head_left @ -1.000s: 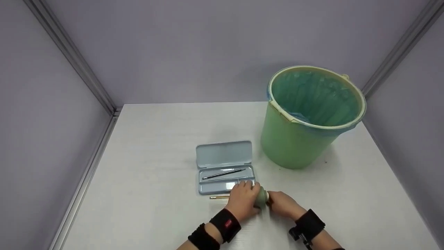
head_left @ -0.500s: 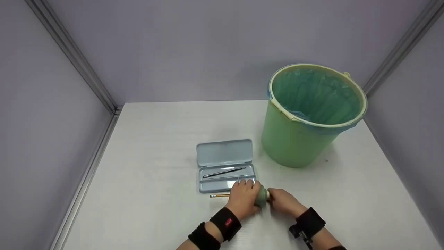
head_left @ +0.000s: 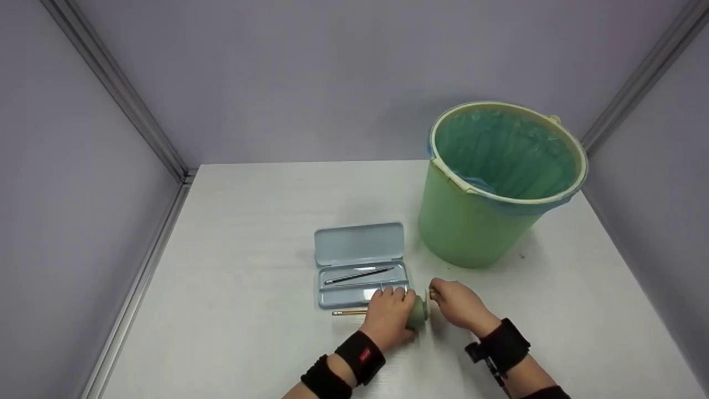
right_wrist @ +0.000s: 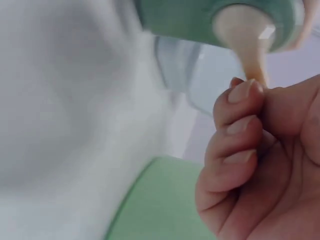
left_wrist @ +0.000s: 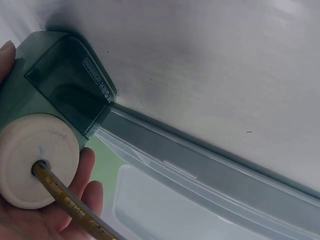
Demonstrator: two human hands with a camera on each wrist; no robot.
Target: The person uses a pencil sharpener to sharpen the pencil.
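A green crank pencil sharpener (head_left: 417,313) lies low over the white table, gripped by my left hand (head_left: 386,317). Out of its left end sticks a pencil (head_left: 349,313); the left wrist view shows this pencil (left_wrist: 70,202) inside the hole of a cream round face (left_wrist: 47,145). At the other end, my right hand (head_left: 457,303) pinches the tip of the cream crank handle (right_wrist: 244,37) between thumb and curled fingers. Behind the left hand an open light blue pencil case (head_left: 360,282) holds a dark pencil (head_left: 359,276).
A large green bin (head_left: 471,233) with a liner stands at the back right, behind the right hand. Grey panels (head_left: 354,83) wall in the white table (head_left: 238,249) at the back and sides.
My right hand has moved up and slightly away from me, swinging the crank handle with it. The pencil has shifted slightly left. My left hand keeps its place on the sharpener.
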